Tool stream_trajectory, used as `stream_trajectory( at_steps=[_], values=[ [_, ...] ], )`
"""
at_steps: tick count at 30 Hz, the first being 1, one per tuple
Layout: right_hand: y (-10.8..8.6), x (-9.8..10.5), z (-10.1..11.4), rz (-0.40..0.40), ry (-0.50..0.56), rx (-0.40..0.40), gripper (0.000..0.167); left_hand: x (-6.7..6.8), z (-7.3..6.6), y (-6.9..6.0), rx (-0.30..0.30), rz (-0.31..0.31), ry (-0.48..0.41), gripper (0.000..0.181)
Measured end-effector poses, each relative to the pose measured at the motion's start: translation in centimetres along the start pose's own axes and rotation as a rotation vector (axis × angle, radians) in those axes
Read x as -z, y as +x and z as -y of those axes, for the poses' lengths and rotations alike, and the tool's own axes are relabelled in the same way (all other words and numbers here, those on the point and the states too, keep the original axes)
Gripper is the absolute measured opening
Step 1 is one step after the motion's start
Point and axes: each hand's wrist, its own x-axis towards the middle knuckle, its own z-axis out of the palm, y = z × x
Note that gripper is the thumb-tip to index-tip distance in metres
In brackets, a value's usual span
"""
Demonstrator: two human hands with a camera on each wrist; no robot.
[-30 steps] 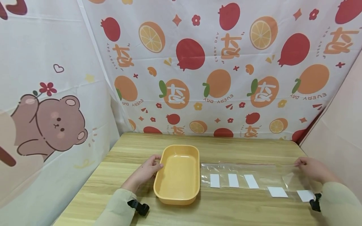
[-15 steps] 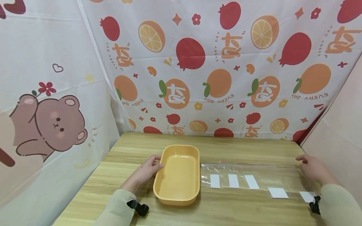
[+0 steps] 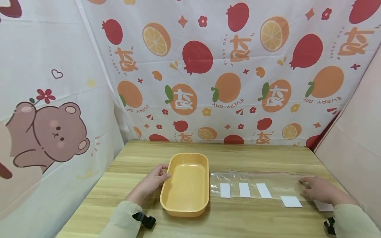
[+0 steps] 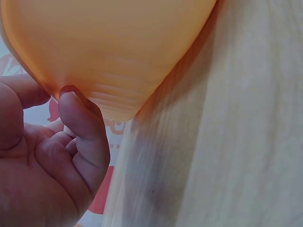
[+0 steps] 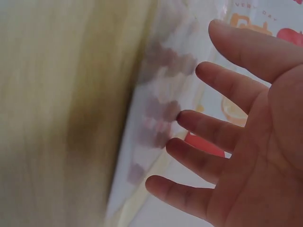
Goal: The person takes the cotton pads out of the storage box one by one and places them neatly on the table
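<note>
A yellow rectangular plastic tub point(image 3: 184, 211) stands mid-table in the head view, with nothing inside. My left hand point(image 3: 153, 181) holds its left rim between thumb and fingers; the left wrist view shows the fingertips point(image 4: 75, 106) at the edge of the tub point(image 4: 137, 52). To the tub's right, several clear zip bags point(image 3: 274, 185) lie overlapped in a row, each with a white label. My right hand point(image 3: 319, 190) hovers over or rests on the rightmost bag, partly covering it. Its fingers point(image 5: 208, 127) are spread and extended in the right wrist view, holding nothing.
The wood-grain table point(image 3: 247, 221) ends at a fruit-print cloth point(image 3: 202, 86) at the back. Another cloth with a bear point(image 3: 59, 132) hangs on the left, and a pale cloth point(image 3: 360, 138) on the right. Black straps point(image 3: 144, 219) sit on both wrists.
My right hand has let go of the rightmost bag's upper corner and moved left and down over the bag. My left hand stays on the tub's rim.
</note>
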Motion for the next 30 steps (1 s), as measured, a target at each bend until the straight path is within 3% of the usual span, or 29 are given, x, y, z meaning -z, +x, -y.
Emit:
stream_trajectory(
  at_steps=[12,19,22,26,30],
  values=[
    [-0.5,-0.3,0.0,-0.018,-0.044,-0.008,0.053,-0.4,0.1,0.8,-0.003,0.022,-0.007,0.043],
    [-0.4,-0.1,0.9,-0.129,-0.025,0.019,0.052,0.0,0.4,1.0,-0.016,0.032,-0.001,0.044],
    [-0.1,-1.0,2.3,-0.188,-0.035,0.05,0.048,0.6,0.9,0.6,0.024,0.0,0.009,0.046],
    [0.2,-1.7,4.9,-0.247,-0.038,0.053,0.046,1.9,0.8,0.7,0.022,-0.108,0.108,0.063],
    [1.2,-1.4,8.0,-0.282,-0.078,0.056,0.055,3.2,-0.5,0.7,-0.081,-0.238,0.391,0.079]
  ],
)
